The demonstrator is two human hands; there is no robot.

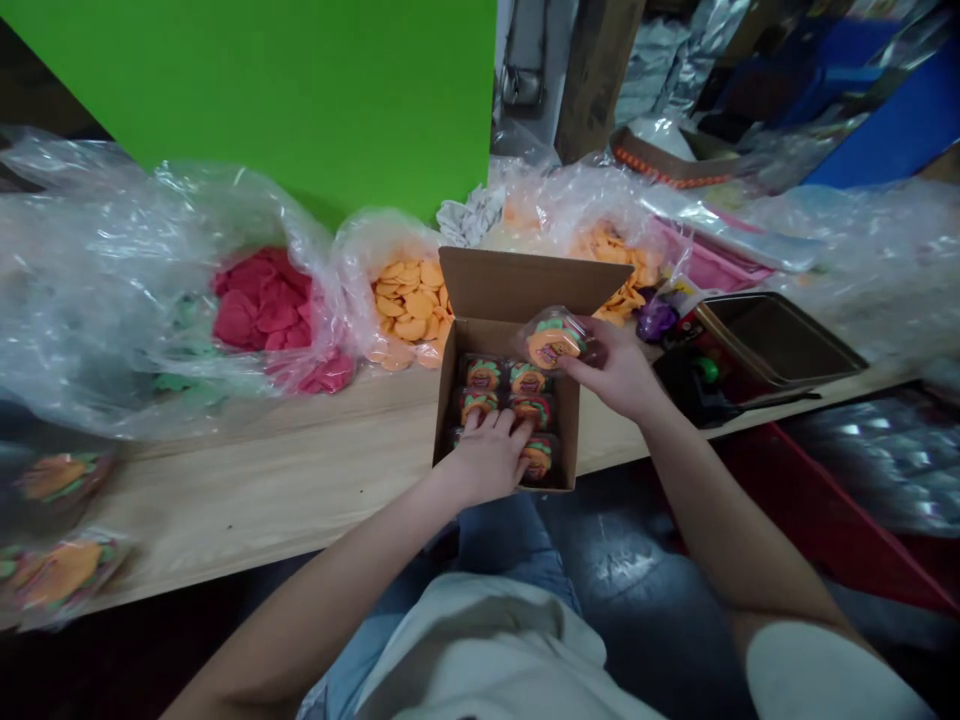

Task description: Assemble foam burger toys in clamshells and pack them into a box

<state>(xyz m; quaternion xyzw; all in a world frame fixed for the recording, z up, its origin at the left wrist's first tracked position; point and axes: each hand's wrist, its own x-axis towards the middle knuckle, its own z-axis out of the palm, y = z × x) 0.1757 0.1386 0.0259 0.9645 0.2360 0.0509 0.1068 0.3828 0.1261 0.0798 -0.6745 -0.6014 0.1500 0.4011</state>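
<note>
While the left hand (pixel 491 466) rested in the box (pixel 568 425), the right hand (pixel 619 370) held a burger pack (pixel 553 343).
The right thumb and fingers pinched the pack's side, at one o'clock over the brown box. The left fingers were bent and a bit spread on more packs (pixel 484 374) inside; I could not tell if they gripped one. Looking out from the middle of the box on the worktop (pixel 300 480), pink pieces (pixel 264 305) sat at ten o'clock and loose packs (pixel 64 575) at eight.

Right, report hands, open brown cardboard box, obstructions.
Right hand gripping clear plastic orange-and-green burger pack over box. Left hand inside, at similar packs. Lid raised; no obstruction visible.
</note>
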